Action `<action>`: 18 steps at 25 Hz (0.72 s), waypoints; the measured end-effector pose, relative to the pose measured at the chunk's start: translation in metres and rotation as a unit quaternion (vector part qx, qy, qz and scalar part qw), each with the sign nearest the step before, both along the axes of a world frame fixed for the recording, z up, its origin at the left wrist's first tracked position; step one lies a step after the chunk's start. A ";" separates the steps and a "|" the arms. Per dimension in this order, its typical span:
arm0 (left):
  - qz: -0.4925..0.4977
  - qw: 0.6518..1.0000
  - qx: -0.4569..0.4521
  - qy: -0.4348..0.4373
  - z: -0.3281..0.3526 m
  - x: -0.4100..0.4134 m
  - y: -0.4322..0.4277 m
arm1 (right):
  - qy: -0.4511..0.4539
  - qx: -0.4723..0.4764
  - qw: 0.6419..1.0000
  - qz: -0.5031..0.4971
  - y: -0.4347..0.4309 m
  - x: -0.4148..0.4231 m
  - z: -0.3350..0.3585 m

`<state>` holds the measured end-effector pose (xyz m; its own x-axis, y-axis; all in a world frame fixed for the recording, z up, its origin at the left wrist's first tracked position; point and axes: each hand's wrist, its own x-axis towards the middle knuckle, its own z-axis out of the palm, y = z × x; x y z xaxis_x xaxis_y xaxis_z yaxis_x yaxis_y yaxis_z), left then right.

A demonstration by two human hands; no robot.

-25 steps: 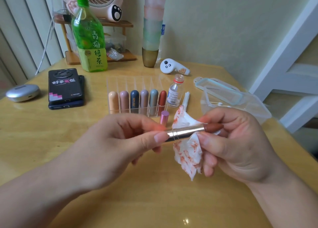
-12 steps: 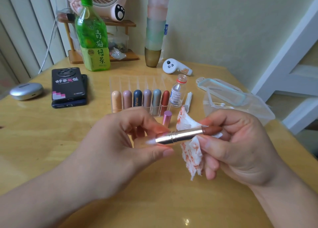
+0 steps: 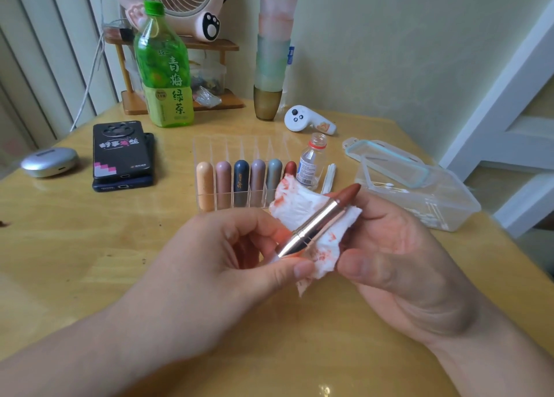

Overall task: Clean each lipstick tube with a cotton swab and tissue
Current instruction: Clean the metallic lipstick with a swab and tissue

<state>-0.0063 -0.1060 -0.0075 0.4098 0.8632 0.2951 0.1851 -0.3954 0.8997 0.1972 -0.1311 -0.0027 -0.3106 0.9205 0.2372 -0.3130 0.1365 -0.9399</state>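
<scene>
head: lipstick (image 3: 317,219) tilted steeper, tissue (image 3: 287,207) now beneath

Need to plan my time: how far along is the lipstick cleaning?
Done: some wiping, since the crumpled white tissue carries red smears. In hand: the left hand pinches the uncapped gold-tubed brown-red lipstick while the right hand holds the tissue against its tube. Left: unclear; six capped lipsticks stand in the clear acrylic rack, and nothing shows which are cleaned.
</scene>
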 end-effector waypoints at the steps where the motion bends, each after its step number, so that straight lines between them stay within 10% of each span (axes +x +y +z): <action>1: -0.007 1.000 -0.010 -0.010 0.000 0.001 0.000 | -0.013 -0.010 1.000 -0.017 0.000 -0.002 -0.003; 7: -0.077 0.990 -0.080 -0.091 0.003 0.003 0.001 | -0.028 -0.043 0.998 -0.045 -0.002 -0.002 -0.008; 12: 0.078 0.990 -0.039 -0.110 0.002 -0.008 0.022 | -0.123 -0.113 0.974 -0.152 0.005 0.029 0.007; 18: 0.100 0.990 -0.099 -0.028 0.001 -0.010 0.032 | -0.358 0.051 0.887 -0.287 0.007 0.034 0.011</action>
